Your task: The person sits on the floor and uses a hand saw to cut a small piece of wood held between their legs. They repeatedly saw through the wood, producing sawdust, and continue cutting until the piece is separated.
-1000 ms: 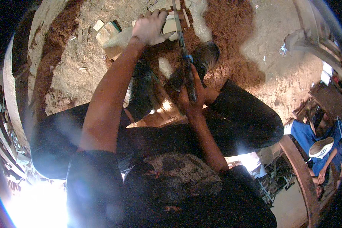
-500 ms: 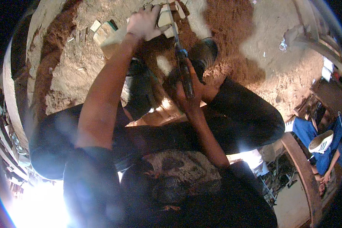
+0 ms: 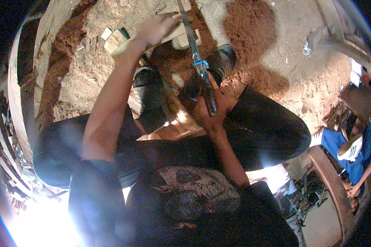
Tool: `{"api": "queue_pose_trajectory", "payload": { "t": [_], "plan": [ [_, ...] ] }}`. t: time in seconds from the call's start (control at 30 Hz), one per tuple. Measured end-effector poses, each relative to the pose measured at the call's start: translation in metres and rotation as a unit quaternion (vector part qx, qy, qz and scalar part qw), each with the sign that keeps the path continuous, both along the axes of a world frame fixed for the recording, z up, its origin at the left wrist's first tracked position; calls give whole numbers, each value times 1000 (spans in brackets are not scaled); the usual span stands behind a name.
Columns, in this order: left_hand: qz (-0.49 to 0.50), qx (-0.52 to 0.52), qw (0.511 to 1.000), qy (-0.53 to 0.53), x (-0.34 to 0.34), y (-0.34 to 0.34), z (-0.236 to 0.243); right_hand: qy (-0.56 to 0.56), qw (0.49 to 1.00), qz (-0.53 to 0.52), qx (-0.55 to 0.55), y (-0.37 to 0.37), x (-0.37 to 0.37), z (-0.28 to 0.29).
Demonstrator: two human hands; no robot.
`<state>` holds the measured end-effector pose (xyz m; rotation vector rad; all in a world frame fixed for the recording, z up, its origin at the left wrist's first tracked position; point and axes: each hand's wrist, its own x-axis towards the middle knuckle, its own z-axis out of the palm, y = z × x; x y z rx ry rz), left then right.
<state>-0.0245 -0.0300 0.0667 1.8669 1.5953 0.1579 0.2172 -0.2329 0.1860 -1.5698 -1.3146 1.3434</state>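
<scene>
My left hand (image 3: 156,31) presses on a pale wooden board (image 3: 174,34) near the top of the view, fingers bent over it toward the blade. My right hand (image 3: 211,108) is closed round the dark handle of a long, thin-bladed hand saw (image 3: 192,44), seen nearly edge-on. A blue band (image 3: 201,64) circles the saw where blade meets handle. The blade runs up past my left fingertips, beside the board; whether it touches the wood I cannot tell. My dark shoes (image 3: 147,87) stand on either side, below the board.
Reddish-brown sawdust (image 3: 251,39) covers ground right of the blade. Small wood offcuts (image 3: 106,33) lie to the left. At the far right, another person's pale shoe (image 3: 350,148) and blue clothing show near a curved wooden piece (image 3: 327,181). Planks line the left rim.
The saw and my right hand have drawn back slightly toward me. My left hand's fingers, earlier spread upward, now reach rightward along the board. The other person's shoe has shifted a little.
</scene>
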Motion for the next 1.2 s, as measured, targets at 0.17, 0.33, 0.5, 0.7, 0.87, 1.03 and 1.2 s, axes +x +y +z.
{"api": "queue_pose_trajectory", "payload": {
  "t": [0.17, 0.33, 0.5, 0.7, 0.87, 1.03, 1.2],
  "plan": [
    [62, 8, 998, 4, -11, 30, -11, 32, 998, -8, -61, 14, -2, 15],
    [99, -74, 986, 110, -20, 45, -63, 39, 999, -28, 2, 33, -15, 6],
    [187, -134, 967, 114, 35, 29, 14, -101, 994, 10, 34, 54, -8, -5],
    [217, -108, 963, 121, 30, 23, 17, -80, 997, 16, 11, 55, -15, -9],
    [207, -133, 960, 132, 46, 32, 41, -134, 977, -127, -102, 24, -17, -60],
    [228, -112, 965, 69, 29, 22, 27, -13, 986, 148, -79, 65, 16, -14],
    [237, -126, 958, 102, 31, 36, 20, -34, 987, -45, -153, 29, -5, -32]
  ]
}}
